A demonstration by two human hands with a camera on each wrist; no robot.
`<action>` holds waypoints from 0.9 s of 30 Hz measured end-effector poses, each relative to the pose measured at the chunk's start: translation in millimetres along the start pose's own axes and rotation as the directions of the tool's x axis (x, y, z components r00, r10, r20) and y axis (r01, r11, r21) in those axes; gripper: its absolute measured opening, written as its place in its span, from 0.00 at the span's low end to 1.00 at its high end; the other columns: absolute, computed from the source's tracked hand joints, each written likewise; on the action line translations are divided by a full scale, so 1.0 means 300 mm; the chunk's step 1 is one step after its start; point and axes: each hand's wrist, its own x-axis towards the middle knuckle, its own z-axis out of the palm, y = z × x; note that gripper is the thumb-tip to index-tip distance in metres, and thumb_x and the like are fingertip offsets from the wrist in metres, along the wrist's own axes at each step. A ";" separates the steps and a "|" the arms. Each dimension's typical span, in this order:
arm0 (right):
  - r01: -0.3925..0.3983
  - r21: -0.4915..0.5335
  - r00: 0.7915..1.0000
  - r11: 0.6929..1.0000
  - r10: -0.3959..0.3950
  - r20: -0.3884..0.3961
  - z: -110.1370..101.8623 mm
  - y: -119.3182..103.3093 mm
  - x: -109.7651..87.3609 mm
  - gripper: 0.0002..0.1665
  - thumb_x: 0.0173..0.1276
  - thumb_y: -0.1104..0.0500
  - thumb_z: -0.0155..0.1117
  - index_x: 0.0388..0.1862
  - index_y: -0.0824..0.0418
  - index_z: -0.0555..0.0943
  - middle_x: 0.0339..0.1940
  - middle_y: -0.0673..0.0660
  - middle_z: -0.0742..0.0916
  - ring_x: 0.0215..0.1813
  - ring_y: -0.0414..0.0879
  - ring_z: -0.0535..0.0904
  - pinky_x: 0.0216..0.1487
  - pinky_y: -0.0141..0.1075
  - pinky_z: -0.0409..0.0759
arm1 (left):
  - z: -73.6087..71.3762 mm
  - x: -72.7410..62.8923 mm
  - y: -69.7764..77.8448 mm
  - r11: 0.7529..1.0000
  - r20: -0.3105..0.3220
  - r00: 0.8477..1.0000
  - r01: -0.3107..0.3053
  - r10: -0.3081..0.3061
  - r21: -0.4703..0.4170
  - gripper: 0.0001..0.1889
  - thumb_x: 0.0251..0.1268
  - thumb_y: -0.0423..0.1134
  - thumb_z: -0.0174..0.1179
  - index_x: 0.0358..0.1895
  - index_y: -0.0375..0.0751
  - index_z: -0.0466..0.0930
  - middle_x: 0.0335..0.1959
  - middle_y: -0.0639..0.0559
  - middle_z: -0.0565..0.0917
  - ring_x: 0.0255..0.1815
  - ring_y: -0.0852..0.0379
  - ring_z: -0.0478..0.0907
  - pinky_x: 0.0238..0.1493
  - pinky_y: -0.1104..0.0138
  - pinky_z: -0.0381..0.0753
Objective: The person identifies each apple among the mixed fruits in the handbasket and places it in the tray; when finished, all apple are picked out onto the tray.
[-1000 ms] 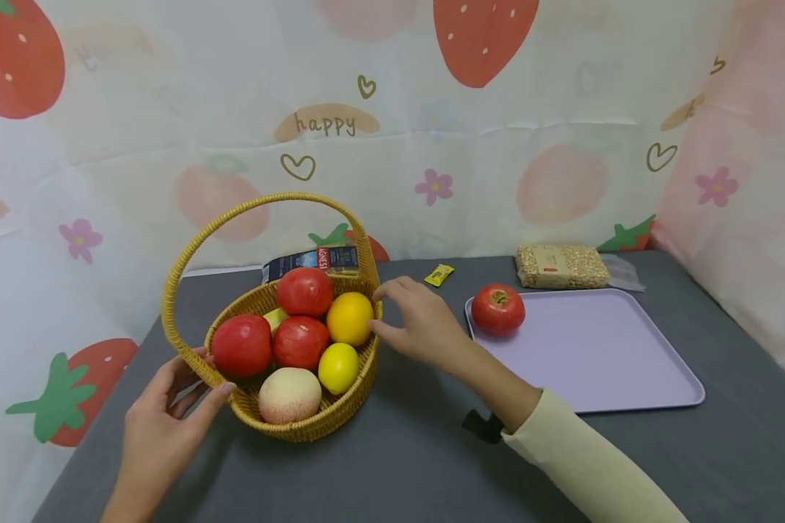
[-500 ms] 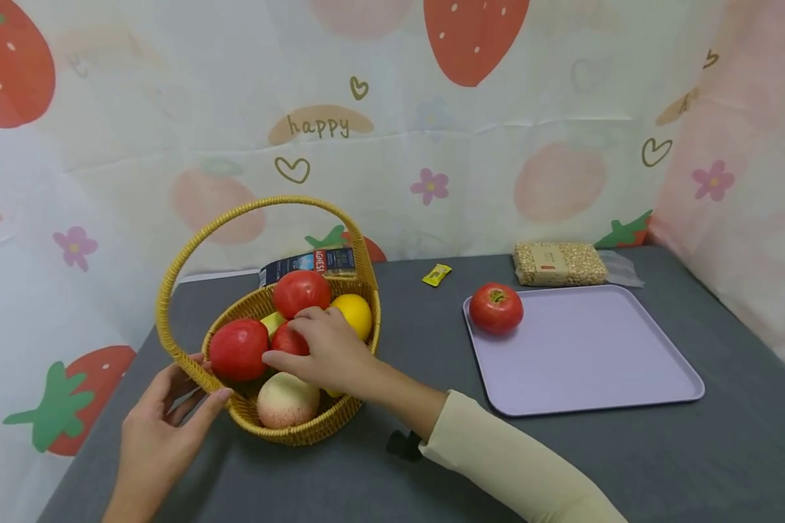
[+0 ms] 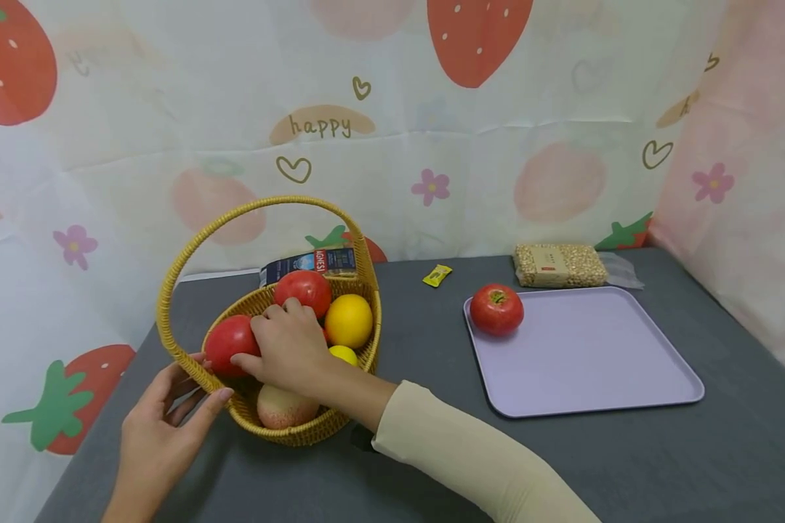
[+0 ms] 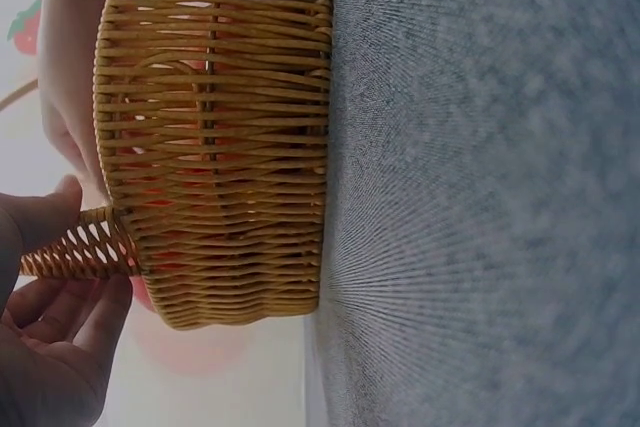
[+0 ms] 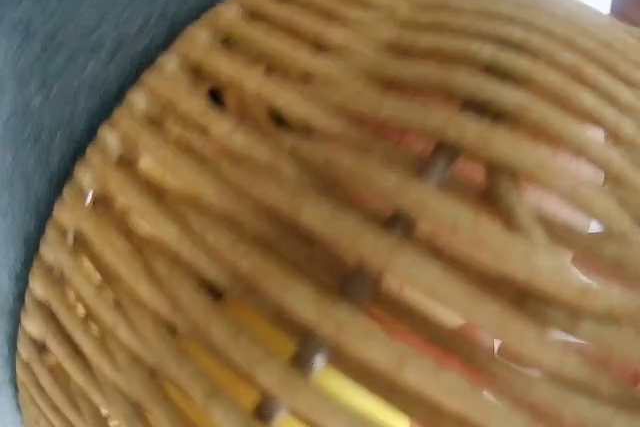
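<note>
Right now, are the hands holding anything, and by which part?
The left hand holds the basket by the lower left end of its handle. The right hand is at a red fruit; I can't tell if it grips it.

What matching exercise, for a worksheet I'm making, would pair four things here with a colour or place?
Things:
1. Left hand
2. Tray
3. Right hand
4. Small wrapped packet

Colours and places:
A. Yellow
B. Over the basket, next to a red fruit
C. Lilac
D. At the side of the basket handle, pinching it

Right pairs: 1-D, 2-C, 3-B, 4-A.
</note>
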 end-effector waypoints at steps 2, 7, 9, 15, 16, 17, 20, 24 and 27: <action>0.015 0.012 1.000 1.000 -0.015 0.014 -0.003 0.003 0.004 0.28 0.68 0.32 0.61 0.52 0.50 0.85 0.43 0.46 0.86 0.42 0.43 0.72 0.48 0.35 0.75 | 0.002 0.001 -0.001 1.000 -0.003 1.000 -0.013 0.013 -0.005 0.30 0.57 0.30 0.74 0.65 0.34 0.75 0.57 0.44 0.79 0.48 0.74 0.77 0.47 0.83 0.77; -0.059 0.099 0.996 0.993 0.051 0.078 -0.007 -0.018 0.018 0.36 0.63 0.25 0.60 0.54 0.51 0.79 0.39 0.44 0.86 0.40 0.41 0.74 0.46 0.35 0.74 | 0.003 0.003 -0.008 1.000 -0.010 1.000 -0.023 0.023 -0.005 0.31 0.56 0.28 0.74 0.65 0.35 0.75 0.57 0.46 0.80 0.49 0.75 0.76 0.48 0.84 0.76; -0.083 0.091 0.993 0.992 0.074 0.092 -0.002 -0.030 0.023 0.39 0.61 0.22 0.58 0.53 0.51 0.77 0.38 0.44 0.86 0.39 0.41 0.76 0.47 0.36 0.73 | 0.005 0.001 -0.011 1.000 -0.013 1.000 -0.025 0.024 -0.012 0.31 0.56 0.28 0.74 0.65 0.36 0.75 0.57 0.46 0.79 0.49 0.75 0.77 0.48 0.84 0.77; -0.029 0.025 0.996 0.999 0.027 0.081 0.011 -0.035 0.026 0.38 0.61 0.24 0.61 0.56 0.50 0.76 0.39 0.43 0.87 0.39 0.38 0.78 0.49 0.38 0.72 | 0.002 -0.005 -0.003 1.000 -0.027 1.000 -0.009 0.009 -0.019 0.30 0.56 0.28 0.74 0.64 0.36 0.76 0.56 0.46 0.80 0.48 0.73 0.77 0.47 0.83 0.77; -0.007 0.003 0.997 1.000 0.007 0.073 0.011 -0.034 0.023 0.38 0.62 0.26 0.62 0.59 0.50 0.75 0.42 0.43 0.87 0.40 0.38 0.78 0.50 0.39 0.72 | 0.001 -0.005 -0.001 1.000 -0.026 1.000 -0.003 0.003 -0.013 0.30 0.57 0.29 0.74 0.64 0.36 0.76 0.56 0.46 0.80 0.48 0.73 0.77 0.47 0.83 0.77; 0.019 -0.022 0.998 1.000 -0.018 0.066 0.009 -0.035 0.019 0.38 0.63 0.28 0.64 0.62 0.50 0.74 0.46 0.43 0.87 0.42 0.39 0.79 0.51 0.40 0.72 | 0.001 -0.005 0.002 1.000 -0.022 1.000 0.002 -0.002 -0.009 0.30 0.58 0.30 0.74 0.65 0.36 0.75 0.56 0.45 0.80 0.48 0.73 0.77 0.47 0.84 0.77; 0.138 -0.138 0.990 0.981 -0.133 0.043 0.005 -0.033 0.001 0.38 0.67 0.36 0.66 0.70 0.49 0.70 0.58 0.44 0.83 0.50 0.44 0.79 0.54 0.43 0.73 | 0.005 -0.005 0.004 1.000 -0.010 1.000 0.014 -0.014 0.001 0.30 0.59 0.32 0.73 0.65 0.35 0.74 0.57 0.44 0.79 0.48 0.75 0.76 0.47 0.84 0.76; 0.338 -0.282 0.939 0.898 -0.340 0.045 0.004 -0.024 -0.019 0.31 0.73 0.43 0.63 0.72 0.44 0.70 0.67 0.48 0.76 0.56 0.50 0.76 0.58 0.42 0.74 | 0.009 -0.006 0.000 1.000 -0.006 1.000 0.018 -0.018 0.001 0.30 0.60 0.32 0.73 0.66 0.34 0.74 0.57 0.43 0.79 0.48 0.75 0.76 0.47 0.85 0.76; 0.425 -0.250 0.903 0.870 -0.427 0.047 0.005 -0.017 -0.021 0.27 0.74 0.43 0.62 0.69 0.44 0.74 0.67 0.52 0.73 0.59 0.53 0.74 0.60 0.38 0.77 | 0.009 -0.005 -0.001 1.000 -0.010 1.000 0.021 -0.021 0.011 0.30 0.60 0.33 0.73 0.65 0.35 0.74 0.57 0.44 0.79 0.48 0.76 0.76 0.47 0.85 0.76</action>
